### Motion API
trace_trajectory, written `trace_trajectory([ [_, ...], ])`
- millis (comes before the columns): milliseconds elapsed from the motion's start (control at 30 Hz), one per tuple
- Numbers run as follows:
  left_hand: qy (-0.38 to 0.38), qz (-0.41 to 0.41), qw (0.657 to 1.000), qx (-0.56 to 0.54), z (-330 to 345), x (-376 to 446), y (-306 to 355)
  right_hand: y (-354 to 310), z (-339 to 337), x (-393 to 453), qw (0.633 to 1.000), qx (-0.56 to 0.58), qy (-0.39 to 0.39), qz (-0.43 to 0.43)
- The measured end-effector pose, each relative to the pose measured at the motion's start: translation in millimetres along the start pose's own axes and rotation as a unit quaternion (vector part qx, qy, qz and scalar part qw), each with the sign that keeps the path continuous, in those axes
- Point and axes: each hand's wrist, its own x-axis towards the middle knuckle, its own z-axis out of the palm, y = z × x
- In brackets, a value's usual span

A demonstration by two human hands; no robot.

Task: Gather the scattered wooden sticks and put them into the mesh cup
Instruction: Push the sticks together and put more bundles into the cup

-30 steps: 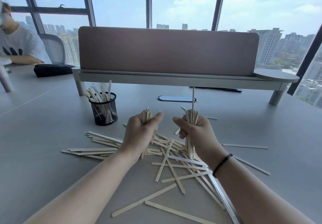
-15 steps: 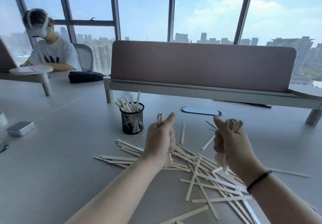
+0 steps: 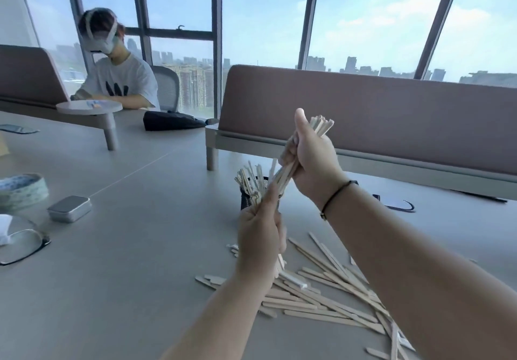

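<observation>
Near the middle of the frame your left hand (image 3: 261,236) is wrapped tight around a bunch of wooden sticks (image 3: 321,298), just in front of the black mesh cup (image 3: 247,198). A little right and higher, your right hand (image 3: 310,158) squeezes another bunch, tipped toward the cup. More sticks lie on the tabletop (image 3: 126,247) at the lower right. They look light, thin, stiff and smooth, so they may slip; hold each bunch around its middle.
</observation>
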Motion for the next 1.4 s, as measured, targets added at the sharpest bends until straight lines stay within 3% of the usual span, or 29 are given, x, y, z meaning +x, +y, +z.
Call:
trace_trajectory([
  [300, 0.157, -0.008, 0.981, -0.113, -19, 15, 24, 58, 24, 39, 0.981, -0.192, -0.008, -0.016],
  [400, 0.173, -0.003, 0.979, -0.111, -22, 15, 24, 65, 20, 38, 0.973, -0.23, -0.012, -0.009],
  [500, 0.177, -0.009, 0.977, -0.117, -23, 16, 23, 54, 22, 38, 0.972, -0.23, 0.001, -0.05],
  [567, 0.173, -0.012, 0.978, -0.116, -24, 16, 22, 51, 20, 37, 0.953, -0.289, -0.008, -0.085],
  [733, 0.159, -0.013, 0.98, -0.114, -26, 16, 21, 64, 13, 26, 0.815, -0.557, -0.1, -0.124],
  [900, 0.129, -0.014, 0.985, -0.109, -29, 17, 18, 56, 12, 27, 0.754, -0.632, -0.14, -0.114],
  [1100, 0.087, -0.022, 0.989, -0.119, -33, 25, 13, 38, 5, 17, 0.57, -0.786, -0.215, -0.103],
  [1200, 0.072, -0.021, 0.992, -0.098, -31, 22, 9, 26, -3, 11, 0.517, -0.818, -0.221, -0.122],
  [1233, 0.072, -0.019, 0.993, -0.09, -29, 20, 8, 21, -5, 9, 0.53, -0.809, -0.209, -0.144],
  [1267, 0.073, -0.021, 0.993, -0.088, -26, 18, 9, 15, -8, 6, 0.565, -0.785, -0.193, -0.163],
  [1400, 0.074, -0.006, 0.988, -0.132, -20, 13, 27, 3, -28, -13, 0.803, -0.57, -0.127, -0.118],
])
